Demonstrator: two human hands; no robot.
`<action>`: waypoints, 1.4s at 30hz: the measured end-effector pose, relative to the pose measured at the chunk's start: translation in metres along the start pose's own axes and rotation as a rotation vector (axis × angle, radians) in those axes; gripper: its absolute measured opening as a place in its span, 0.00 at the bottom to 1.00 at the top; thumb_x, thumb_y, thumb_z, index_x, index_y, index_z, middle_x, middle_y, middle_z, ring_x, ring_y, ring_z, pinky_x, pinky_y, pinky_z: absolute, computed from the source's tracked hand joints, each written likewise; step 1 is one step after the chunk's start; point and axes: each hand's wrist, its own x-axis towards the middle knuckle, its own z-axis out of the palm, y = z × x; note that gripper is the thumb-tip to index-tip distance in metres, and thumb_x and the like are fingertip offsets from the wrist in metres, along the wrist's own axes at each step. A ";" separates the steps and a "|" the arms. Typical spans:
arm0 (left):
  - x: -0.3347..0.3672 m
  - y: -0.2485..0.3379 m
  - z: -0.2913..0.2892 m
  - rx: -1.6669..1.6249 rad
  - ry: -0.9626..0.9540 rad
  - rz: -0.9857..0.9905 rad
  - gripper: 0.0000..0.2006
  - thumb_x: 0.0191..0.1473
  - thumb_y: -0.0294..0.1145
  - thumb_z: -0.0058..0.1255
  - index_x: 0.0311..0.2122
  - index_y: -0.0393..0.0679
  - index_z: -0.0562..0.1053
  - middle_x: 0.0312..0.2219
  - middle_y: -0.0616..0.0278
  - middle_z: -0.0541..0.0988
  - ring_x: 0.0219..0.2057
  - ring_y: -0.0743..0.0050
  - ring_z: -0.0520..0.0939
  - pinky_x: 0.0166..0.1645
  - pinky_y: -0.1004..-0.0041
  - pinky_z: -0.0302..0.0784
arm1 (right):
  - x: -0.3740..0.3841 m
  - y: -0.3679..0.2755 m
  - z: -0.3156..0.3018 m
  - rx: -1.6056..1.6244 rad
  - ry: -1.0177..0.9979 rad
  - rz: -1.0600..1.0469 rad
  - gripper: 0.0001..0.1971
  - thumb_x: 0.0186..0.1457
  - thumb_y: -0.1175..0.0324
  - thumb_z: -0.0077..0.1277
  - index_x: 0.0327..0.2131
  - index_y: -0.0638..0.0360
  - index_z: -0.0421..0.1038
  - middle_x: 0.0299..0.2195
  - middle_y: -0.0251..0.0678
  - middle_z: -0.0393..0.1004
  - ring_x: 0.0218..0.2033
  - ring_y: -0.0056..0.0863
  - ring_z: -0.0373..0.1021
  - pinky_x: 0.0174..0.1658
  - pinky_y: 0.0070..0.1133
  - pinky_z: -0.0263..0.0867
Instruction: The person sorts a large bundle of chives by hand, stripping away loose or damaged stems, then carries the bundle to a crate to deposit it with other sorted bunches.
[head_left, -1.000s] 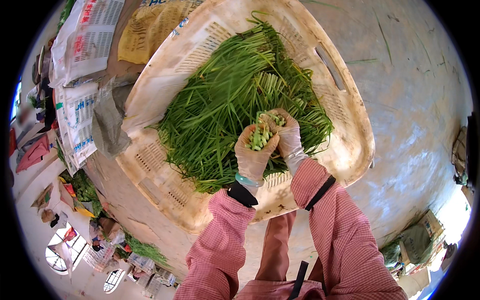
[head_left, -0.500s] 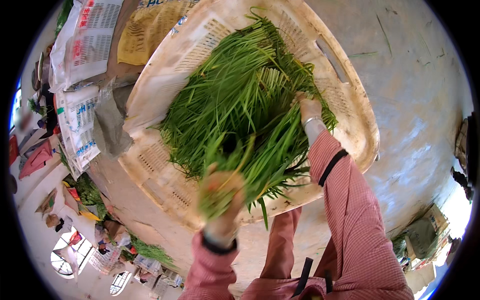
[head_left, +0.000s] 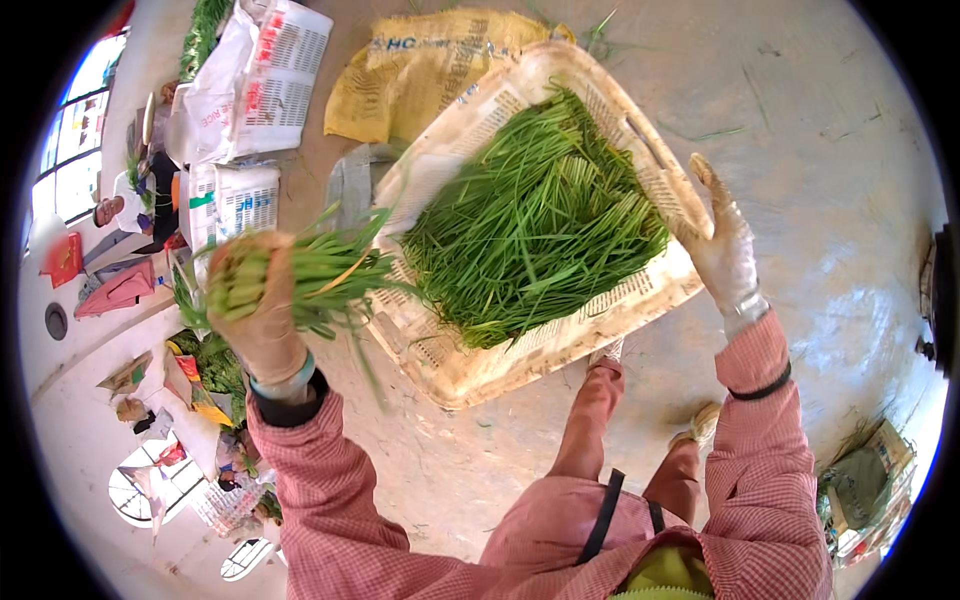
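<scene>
My left hand point(head_left: 262, 300), in a pale glove, is closed around a bunch of garlic chives point(head_left: 335, 272). The cut pale-green ends face left and the long leaves trail right, over the edge of a white plastic basket point(head_left: 455, 375). A thick pile of garlic chives point(head_left: 545, 235) lies in the basket, with more stalk ends showing at its right side. At the basket's right rim is my right hand point(head_left: 722, 240), also gloved, its fingers stretched upward and apart from the thumb, which lies near or on the rim. No bunch shows in it.
A yellow woven sack point(head_left: 430, 75) lies behind the basket, with white printed sacks point(head_left: 285, 80) to its left. A person point(head_left: 125, 208) is at the far left among piled goods. Loose leaves point(head_left: 715, 133) lie on the concrete floor point(head_left: 800, 220).
My left hand has moved left and out of the basket with the bunch. My right hand has left the chives for the right rim. The basket now looks smaller and farther away.
</scene>
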 end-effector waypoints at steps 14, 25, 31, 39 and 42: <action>0.018 0.356 -0.085 -1.812 -0.797 -0.185 0.38 0.37 0.37 0.61 0.53 0.39 0.55 0.41 0.52 0.68 0.41 0.62 0.72 0.47 0.67 0.69 | -0.288 -0.203 -0.171 1.817 -0.134 0.414 0.28 0.40 0.77 0.56 0.47 0.60 0.58 0.37 0.34 0.68 0.38 0.25 0.67 0.42 0.22 0.66; -0.313 0.651 -0.260 -1.023 -2.503 -0.242 0.32 0.37 0.29 0.60 0.49 0.38 0.59 0.41 0.54 0.70 0.39 0.65 0.74 0.43 0.66 0.72 | -0.763 -0.088 -0.284 2.034 1.058 0.227 0.25 0.39 0.58 0.59 0.41 0.57 0.65 0.32 0.35 0.72 0.33 0.27 0.70 0.38 0.25 0.68; -0.389 0.847 -0.299 -0.084 -2.685 0.421 0.22 0.34 0.24 0.58 0.39 0.41 0.65 0.27 0.64 0.73 0.26 0.77 0.74 0.29 0.77 0.71 | -1.033 0.017 -0.333 1.764 1.591 -0.412 0.24 0.50 0.47 0.44 0.38 0.61 0.67 0.26 0.31 0.71 0.27 0.23 0.69 0.33 0.22 0.69; -0.467 0.971 -0.303 -0.013 -2.679 0.558 0.30 0.32 0.20 0.55 0.48 0.39 0.65 0.41 0.60 0.71 0.41 0.72 0.71 0.48 0.73 0.64 | -1.276 0.098 -0.345 1.294 2.641 0.537 0.16 0.55 0.55 0.38 0.25 0.54 0.69 0.10 0.19 0.53 0.10 0.14 0.44 0.15 0.15 0.42; -0.494 1.039 -0.292 -0.162 -2.646 0.642 0.28 0.32 0.20 0.56 0.45 0.39 0.66 0.38 0.62 0.73 0.38 0.73 0.73 0.45 0.74 0.67 | -1.292 0.094 -0.359 1.105 2.669 0.774 0.15 0.54 0.56 0.40 0.25 0.54 0.71 0.10 0.18 0.56 0.10 0.13 0.45 0.15 0.15 0.42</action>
